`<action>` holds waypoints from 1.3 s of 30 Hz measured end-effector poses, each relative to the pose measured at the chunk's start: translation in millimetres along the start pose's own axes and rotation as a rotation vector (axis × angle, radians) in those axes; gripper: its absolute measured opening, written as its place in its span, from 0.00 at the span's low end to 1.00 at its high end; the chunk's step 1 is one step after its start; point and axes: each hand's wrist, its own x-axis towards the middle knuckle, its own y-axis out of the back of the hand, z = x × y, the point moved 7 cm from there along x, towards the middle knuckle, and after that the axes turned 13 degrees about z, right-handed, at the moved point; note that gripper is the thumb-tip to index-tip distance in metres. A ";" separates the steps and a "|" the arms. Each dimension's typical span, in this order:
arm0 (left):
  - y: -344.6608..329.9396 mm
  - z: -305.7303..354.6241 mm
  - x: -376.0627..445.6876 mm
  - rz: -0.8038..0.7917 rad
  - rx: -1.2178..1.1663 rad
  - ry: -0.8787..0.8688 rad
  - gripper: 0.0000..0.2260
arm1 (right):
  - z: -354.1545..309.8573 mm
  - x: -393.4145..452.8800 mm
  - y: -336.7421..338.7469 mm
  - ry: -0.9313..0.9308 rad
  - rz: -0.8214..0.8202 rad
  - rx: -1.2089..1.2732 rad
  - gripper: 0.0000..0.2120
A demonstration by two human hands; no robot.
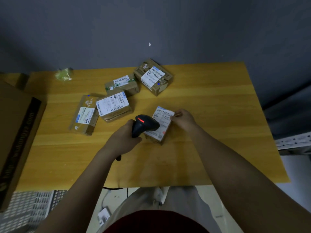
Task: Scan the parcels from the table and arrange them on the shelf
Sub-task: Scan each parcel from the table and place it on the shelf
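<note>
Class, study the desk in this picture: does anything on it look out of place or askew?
Yes: a crumpled yellow-green plastic wrapper lies at the far left corner of the wooden table, unlike the labelled cardboard parcels. Those four waiting brown parcels lie scattered at different angles, not lined up.

Parcel depot: labelled parcels [114, 106], scanner [145, 124].

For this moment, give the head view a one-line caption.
Left hand aims scanner at parcel steadied by right hand.

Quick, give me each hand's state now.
Left hand: grips the scanner.
Right hand: holds the parcel by its far edge.
</note>
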 end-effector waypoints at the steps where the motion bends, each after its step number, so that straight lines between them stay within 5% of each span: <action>1: 0.6 0.9 -0.4 -0.004 -0.005 0.005 0.14 | -0.3 0.0 0.3 -0.003 -0.005 0.001 0.13; 29: -9.8 -3.5 1.3 -0.053 -0.037 0.092 0.13 | 5.3 -2.5 -0.1 -0.034 -0.034 0.102 0.12; 39: -30.0 0.4 31.2 0.100 -0.230 0.104 0.17 | 3.0 -8.9 1.1 -0.011 -0.024 0.056 0.15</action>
